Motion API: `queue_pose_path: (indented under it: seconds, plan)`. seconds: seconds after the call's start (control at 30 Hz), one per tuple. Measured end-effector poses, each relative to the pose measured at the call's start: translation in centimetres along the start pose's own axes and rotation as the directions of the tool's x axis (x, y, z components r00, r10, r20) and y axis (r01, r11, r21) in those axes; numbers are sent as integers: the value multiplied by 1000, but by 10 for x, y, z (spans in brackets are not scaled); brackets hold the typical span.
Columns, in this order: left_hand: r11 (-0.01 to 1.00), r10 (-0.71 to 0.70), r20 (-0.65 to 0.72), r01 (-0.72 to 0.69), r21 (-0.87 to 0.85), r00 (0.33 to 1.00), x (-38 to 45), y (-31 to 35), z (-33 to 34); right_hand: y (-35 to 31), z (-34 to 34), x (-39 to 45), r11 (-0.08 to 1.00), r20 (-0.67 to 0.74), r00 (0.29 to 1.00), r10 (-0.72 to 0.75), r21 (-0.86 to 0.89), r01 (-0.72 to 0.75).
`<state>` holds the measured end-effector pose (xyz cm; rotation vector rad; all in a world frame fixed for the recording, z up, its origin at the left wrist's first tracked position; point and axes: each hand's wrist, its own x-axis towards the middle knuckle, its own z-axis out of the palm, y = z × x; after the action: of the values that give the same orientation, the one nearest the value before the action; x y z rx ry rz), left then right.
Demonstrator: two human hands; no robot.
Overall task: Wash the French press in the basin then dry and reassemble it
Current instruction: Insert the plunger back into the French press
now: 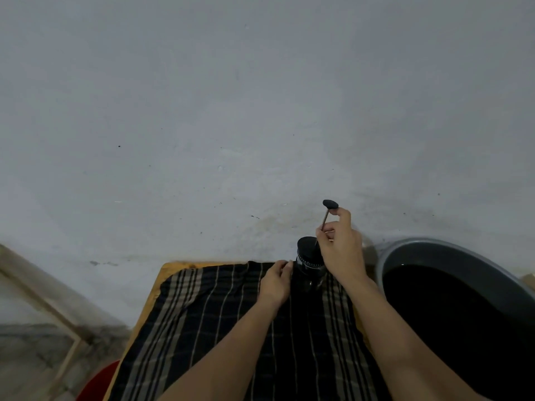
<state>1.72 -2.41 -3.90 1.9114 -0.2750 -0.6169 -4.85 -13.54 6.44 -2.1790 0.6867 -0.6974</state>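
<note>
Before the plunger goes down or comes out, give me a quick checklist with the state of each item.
1. French press upright on the cloth: ok.
2. Left hand steadying its side: ok.
3. Right hand fingers pinching the rod below the knob: ok.
4. Lid seated on the press: ok.
5. Rod straight: not ok, it leans.
6. Press dry inside: cannot tell.
7. Basin clear of the elbow: ok.

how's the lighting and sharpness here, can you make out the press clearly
Head view: dim, flat light; the French press reads as a dark shape against the dark plaid cloth; wide-angle bending curves the basin rim; the right hand on the plunger rod is fairly sharp.
</note>
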Motion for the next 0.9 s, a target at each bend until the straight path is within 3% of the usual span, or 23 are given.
queue_pose_path:
  seconds: [0.43, 0.6, 0.9]
  plan:
    - [1000, -1, 10, 1, 0, 1000, 4, -2, -1, 0, 2, 11, 998, 33, 998, -54, 25, 53]
    - [999, 9, 4, -9, -35, 1000, 3, -1, -1, 11, 0, 2, 998, -18, 998, -61, -1, 61]
    - [1000, 15, 19, -14, -24, 1000, -1, 0, -2, 28, 13, -2, 972, 143, 989, 44, -236, -9]
